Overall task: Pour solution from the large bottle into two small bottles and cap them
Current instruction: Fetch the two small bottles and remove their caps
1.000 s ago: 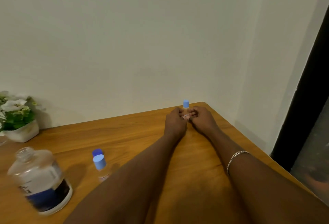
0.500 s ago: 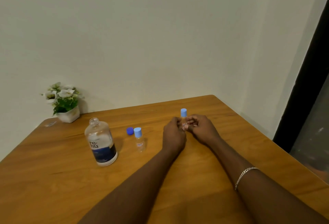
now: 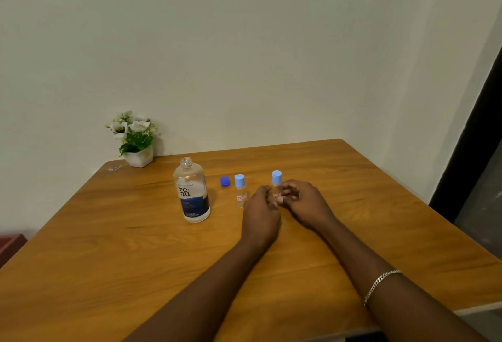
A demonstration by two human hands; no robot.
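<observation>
The large clear bottle (image 3: 191,192) with a blue label stands uncapped left of centre on the wooden table (image 3: 108,246). Its dark blue cap (image 3: 225,181) lies just to its right. One small clear bottle (image 3: 240,192) with a light blue cap stands beside that cap. A second small capped bottle (image 3: 276,182) stands upright between my hands. My left hand (image 3: 260,214) and my right hand (image 3: 305,203) meet around its lower body, with curled fingertips on it. The hands hide its base.
A white pot of flowers (image 3: 137,140) stands at the table's far left corner, against the wall. A small clear scrap (image 3: 114,168) lies near it. The table's right edge runs along a dark doorway (image 3: 467,138).
The view has swung left and pulled back, bringing the large bottle, the cap and the flowers toward the centre. Both hands stay at the same small capped bottle.
</observation>
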